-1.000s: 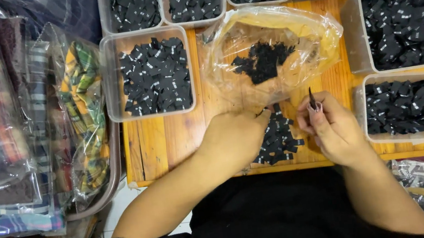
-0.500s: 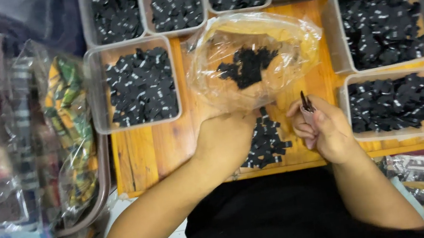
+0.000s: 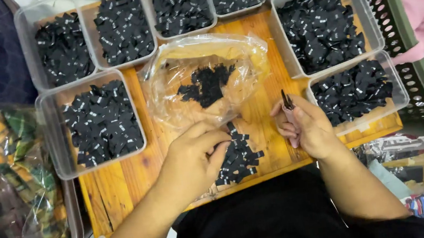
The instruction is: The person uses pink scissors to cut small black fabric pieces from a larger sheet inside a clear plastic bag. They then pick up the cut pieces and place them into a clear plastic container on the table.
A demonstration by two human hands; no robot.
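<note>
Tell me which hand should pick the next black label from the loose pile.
Probably the left hand: its fingers already rest on the pile of black labels, while the right hand holds small dark snips.

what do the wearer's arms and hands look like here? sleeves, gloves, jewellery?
Both forearms are bare, with no sleeves in view. Left hand and right hand wear no gloves; no rings, watch or bracelets are visible. The torso clothing is black.
</note>
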